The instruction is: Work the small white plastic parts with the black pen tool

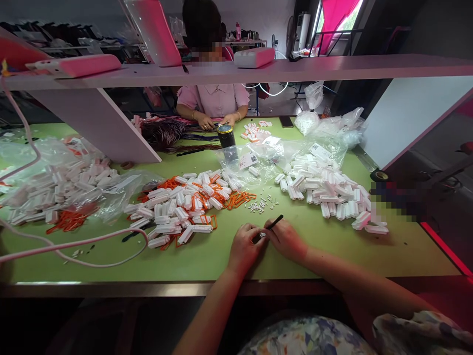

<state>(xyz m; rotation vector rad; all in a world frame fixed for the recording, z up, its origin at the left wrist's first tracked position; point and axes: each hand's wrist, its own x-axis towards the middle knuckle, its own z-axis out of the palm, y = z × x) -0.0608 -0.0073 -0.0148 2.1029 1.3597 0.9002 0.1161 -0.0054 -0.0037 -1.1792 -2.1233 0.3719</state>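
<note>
Close together over the green table [177, 264], my two hands meet at a small white plastic part [262, 235]. My left hand [244, 247] is closed, its fingers pinching that part, which is mostly covered. In my right hand [286, 241] is a thin black pen-like tool [276, 221], its upper end sticking out past the fingers; its tip is hidden. Just beyond the hands lies a scatter of tiny white pieces [261, 203]. To the left is a heap of white plastic housings [172, 212] mixed with orange frames [236, 199]. More white housings [332, 190] are piled to the right.
A shelf [318, 68] crosses above the table, with a panel [121, 125] on the left. Across the table a person [218, 101] handles dark wires [164, 132]. A black can [226, 137] and clear plastic bags [258, 158] stand between. A pink-white cable [96, 245] loops at left.
</note>
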